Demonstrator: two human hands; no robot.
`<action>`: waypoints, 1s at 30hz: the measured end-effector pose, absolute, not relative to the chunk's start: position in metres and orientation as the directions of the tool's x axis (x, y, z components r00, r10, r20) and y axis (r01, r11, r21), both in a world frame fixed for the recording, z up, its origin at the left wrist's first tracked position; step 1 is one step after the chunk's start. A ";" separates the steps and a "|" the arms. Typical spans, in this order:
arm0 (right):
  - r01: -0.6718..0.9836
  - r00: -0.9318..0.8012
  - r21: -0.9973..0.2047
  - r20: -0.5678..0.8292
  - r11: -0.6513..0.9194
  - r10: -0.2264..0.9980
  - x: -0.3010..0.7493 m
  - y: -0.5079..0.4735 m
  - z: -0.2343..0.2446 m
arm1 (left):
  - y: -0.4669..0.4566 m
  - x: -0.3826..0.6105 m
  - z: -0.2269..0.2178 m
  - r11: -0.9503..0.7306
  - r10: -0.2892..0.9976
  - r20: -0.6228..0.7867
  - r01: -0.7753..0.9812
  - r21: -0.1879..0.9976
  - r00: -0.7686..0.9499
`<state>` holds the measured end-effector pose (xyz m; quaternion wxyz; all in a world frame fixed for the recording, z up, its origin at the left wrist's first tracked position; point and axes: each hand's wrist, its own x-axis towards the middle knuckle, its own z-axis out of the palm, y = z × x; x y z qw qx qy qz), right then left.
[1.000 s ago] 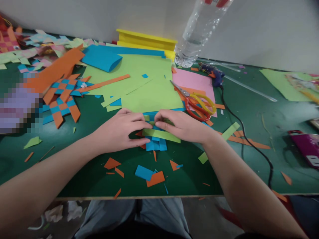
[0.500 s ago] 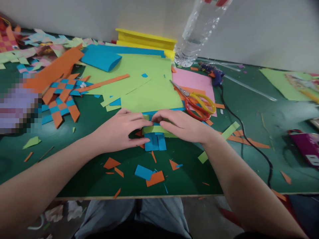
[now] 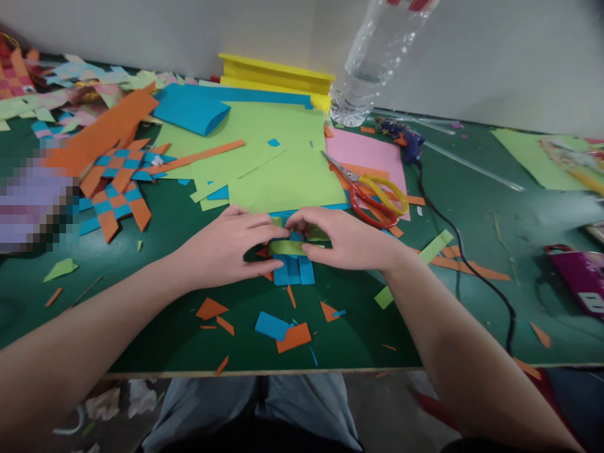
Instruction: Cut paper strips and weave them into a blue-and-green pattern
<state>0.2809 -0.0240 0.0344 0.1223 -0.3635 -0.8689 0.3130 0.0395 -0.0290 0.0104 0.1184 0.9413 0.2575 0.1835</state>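
Note:
Between my hands a light green paper strip (image 3: 286,248) arches up across several blue paper strips (image 3: 293,272) on the tabletop. My right hand (image 3: 344,238) pinches the green strip's right part between thumb and fingers. From the other side, my left hand (image 3: 238,246) reaches over the blue strips, thumb and fingers apart, fingertips at the strips' left edge. Orange paper (image 3: 267,274) peeks out beneath the left thumb. The far ends of the strips are partly hidden behind my fingers.
Scissors (image 3: 377,200) with red and yellow handles lie right of the green sheets (image 3: 283,170). A glue gun (image 3: 403,141) trails a black cord (image 3: 460,251). A water bottle (image 3: 368,69) stands behind. Woven orange-blue pieces (image 3: 116,189) lie left; paper scraps (image 3: 272,326) litter the front.
The green strip, flatter before, now bows upward. My right thumb and fingers have spread a little around it; my left hand has hardly moved.

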 end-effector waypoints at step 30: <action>0.526 -0.735 -0.640 -0.009 0.560 0.679 0.283 -0.023 0.034 | -0.029 0.040 0.013 -0.799 0.580 0.204 0.503 0.329 0.788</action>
